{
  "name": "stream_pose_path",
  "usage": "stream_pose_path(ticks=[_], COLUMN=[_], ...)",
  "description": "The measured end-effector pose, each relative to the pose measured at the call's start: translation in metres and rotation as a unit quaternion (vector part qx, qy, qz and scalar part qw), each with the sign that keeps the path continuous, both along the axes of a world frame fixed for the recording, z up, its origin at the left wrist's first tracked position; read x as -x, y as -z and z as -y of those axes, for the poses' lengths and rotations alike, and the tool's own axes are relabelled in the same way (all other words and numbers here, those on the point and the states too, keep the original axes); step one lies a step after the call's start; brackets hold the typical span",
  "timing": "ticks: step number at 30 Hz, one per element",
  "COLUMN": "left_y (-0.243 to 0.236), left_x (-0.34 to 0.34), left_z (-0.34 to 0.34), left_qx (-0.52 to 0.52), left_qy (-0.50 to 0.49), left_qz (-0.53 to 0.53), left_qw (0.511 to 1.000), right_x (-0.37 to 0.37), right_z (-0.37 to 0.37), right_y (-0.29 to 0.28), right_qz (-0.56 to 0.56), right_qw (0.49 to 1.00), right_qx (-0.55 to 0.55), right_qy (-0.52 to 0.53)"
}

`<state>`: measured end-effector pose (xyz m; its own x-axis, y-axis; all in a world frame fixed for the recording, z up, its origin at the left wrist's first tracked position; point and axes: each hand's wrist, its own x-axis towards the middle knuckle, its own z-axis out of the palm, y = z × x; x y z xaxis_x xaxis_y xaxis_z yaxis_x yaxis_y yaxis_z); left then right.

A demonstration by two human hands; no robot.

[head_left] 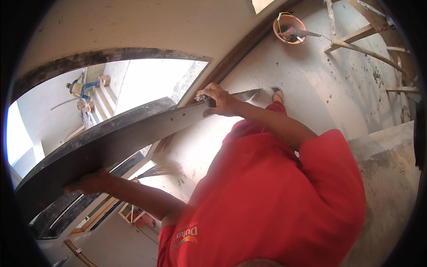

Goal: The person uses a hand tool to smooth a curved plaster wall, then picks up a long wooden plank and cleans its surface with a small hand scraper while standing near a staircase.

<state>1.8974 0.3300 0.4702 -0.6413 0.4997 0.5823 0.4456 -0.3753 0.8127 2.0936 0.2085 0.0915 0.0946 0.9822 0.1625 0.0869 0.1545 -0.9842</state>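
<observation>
A long dark grey board [133, 132] runs from the left edge to the middle of the view, with two small holes in its side. My left hand [91, 183] lies in shadow against the lower part of the board, fingers stretched along its face. Farther along, my right hand [219, 100] is closed at the board's upper edge. Its fingers are bent round a small dark, rough-looking thing [208, 99], whose kind I cannot make out. Beyond my right wrist, the board's narrow end [250, 94] shows.
An orange bucket [289, 27] holding tools, one a saw-like blade, stands on the floor at the far side. Wooden scaffolding [356, 35] rises at the far right. A bristly broom [162, 170] lies below the board. Through the opening, another person [79, 87] is by some steps [103, 100].
</observation>
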Motion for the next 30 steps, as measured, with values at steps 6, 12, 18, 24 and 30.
stream_pose_path(ticks=[6, 12, 18, 24, 30], left_y=[0.001, -0.005, 0.006, -0.003, -0.003], left_x=[-0.017, -0.026, -0.016, 0.018, 0.029], left_z=[0.006, 0.002, 0.0, 0.001, 0.021], left_qx=[0.04, 0.012, 0.03, 0.018, 0.013], left_qy=[-0.024, -0.005, -0.021, -0.016, -0.022], left_qz=[-0.045, -0.046, -0.026, -0.045, -0.02], left_qw=[0.998, 0.999, 0.999, 0.999, 0.999], right_x=[0.029, 0.016, 0.01, 0.006, 0.033], right_z=[-0.02, -0.008, -0.027, -0.03, -0.045], right_y=[0.013, 0.125, -0.012, 0.076, -0.119], right_qz=[0.013, 0.035, -0.07, -0.019, -0.105], right_qw=[0.985, 0.989, 0.991, 0.998, 0.978], right_qx=[-0.124, 0.091, -0.096, 0.057, -0.181], right_qy=[0.116, 0.107, 0.064, 0.002, 0.015])
